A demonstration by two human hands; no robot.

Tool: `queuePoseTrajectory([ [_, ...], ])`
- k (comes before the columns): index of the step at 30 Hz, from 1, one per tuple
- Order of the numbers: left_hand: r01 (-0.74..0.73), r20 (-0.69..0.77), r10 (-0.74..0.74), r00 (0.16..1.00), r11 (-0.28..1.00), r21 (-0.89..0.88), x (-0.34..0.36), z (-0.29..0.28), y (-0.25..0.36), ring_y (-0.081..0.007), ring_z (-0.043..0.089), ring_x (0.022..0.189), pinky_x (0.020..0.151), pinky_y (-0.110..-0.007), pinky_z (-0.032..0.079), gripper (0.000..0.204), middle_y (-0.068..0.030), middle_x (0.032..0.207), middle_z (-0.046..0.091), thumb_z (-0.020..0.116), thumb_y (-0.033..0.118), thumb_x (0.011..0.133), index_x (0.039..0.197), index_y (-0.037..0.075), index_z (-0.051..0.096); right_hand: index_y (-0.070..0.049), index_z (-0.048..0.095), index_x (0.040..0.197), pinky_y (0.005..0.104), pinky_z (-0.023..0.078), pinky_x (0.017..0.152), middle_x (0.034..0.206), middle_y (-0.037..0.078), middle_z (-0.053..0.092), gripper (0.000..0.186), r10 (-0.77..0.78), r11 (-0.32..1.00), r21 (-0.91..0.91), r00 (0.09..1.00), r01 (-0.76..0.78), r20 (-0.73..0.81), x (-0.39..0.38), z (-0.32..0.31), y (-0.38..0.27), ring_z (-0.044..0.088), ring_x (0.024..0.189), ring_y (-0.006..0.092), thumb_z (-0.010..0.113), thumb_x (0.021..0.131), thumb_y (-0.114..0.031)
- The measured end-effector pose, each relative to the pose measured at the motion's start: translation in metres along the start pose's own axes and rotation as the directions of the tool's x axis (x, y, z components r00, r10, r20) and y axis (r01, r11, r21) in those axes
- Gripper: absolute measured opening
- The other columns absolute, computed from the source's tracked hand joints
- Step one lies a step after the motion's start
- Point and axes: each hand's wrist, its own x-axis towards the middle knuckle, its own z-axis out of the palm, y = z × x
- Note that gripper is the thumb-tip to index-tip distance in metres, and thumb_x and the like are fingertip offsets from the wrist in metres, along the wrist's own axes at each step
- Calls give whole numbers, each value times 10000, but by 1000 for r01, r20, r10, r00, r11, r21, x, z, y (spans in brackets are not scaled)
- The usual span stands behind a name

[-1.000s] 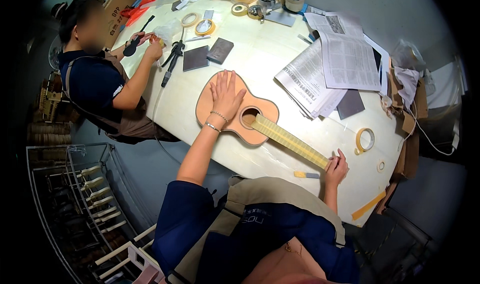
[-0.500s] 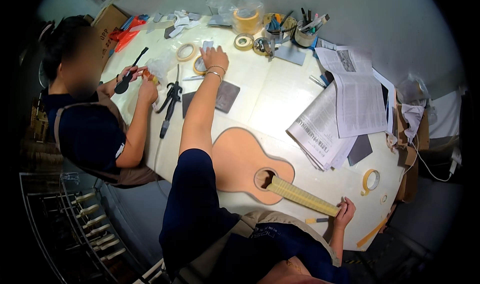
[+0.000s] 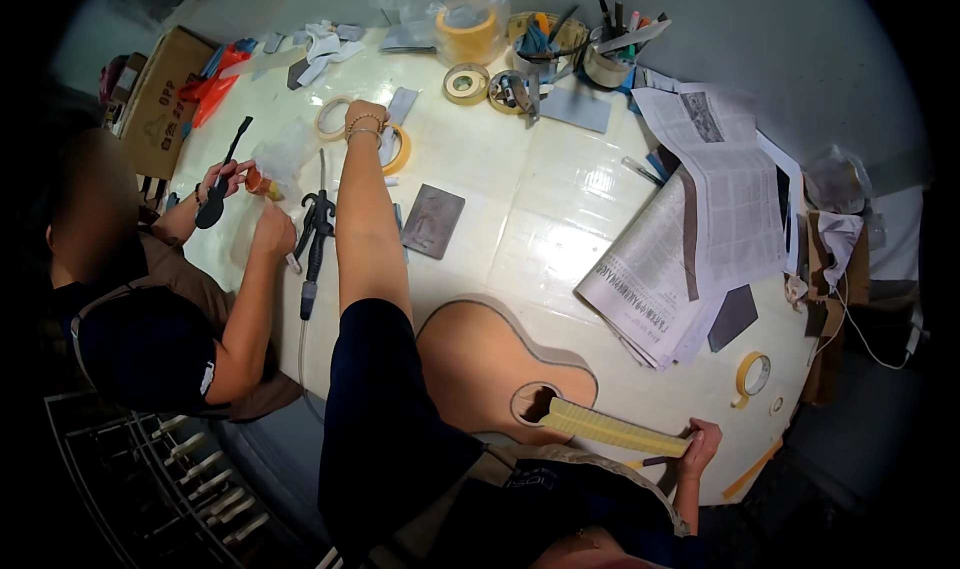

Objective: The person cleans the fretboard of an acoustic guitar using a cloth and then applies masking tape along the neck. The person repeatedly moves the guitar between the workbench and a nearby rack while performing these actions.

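An unfinished small wooden guitar [image 3: 465, 354] lies on the table close to my body, its neck [image 3: 610, 427] covered with yellowish tape. At the neck's far right end, the fingers of my right hand [image 3: 700, 451] are wrapped around it. My left arm stretches far across the table. My left hand [image 3: 366, 119] is curled closed beside a yellow tape roll [image 3: 402, 149] and a paler tape roll [image 3: 328, 119]. What its fingers hold, if anything, is hidden. A grey strip [image 3: 402, 105] lies just right of that hand, and a dark flat pad [image 3: 433, 221] is right of my forearm.
On the left a co-worker holds a small black guitar-shaped piece [image 3: 212, 201]. A black air gun [image 3: 316, 224] with a hose lies between us. Newspapers [image 3: 650, 259] cover the right side, near another tape roll [image 3: 752, 374]. Several tapes and a pen cup [image 3: 606, 67] stand at the back.
My left hand has shifted left from the grey strip, and its outstretched fingers have curled in. My right hand stays on the guitar's neck. The whole view has shifted slightly.
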Motion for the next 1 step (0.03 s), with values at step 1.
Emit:
queuePoseTrajectory([
  [1, -5, 12, 5, 1000, 1000, 4, 3, 7, 3, -218, 649, 945, 836, -293, 507, 393, -180, 1009, 656, 712, 331, 731, 1030, 78, 680, -1, 600, 855, 381, 373, 760, 747, 125, 552, 341, 5, 1000, 0, 1000, -5, -25, 0, 1, -6, 491, 717, 280, 365, 892, -244],
])
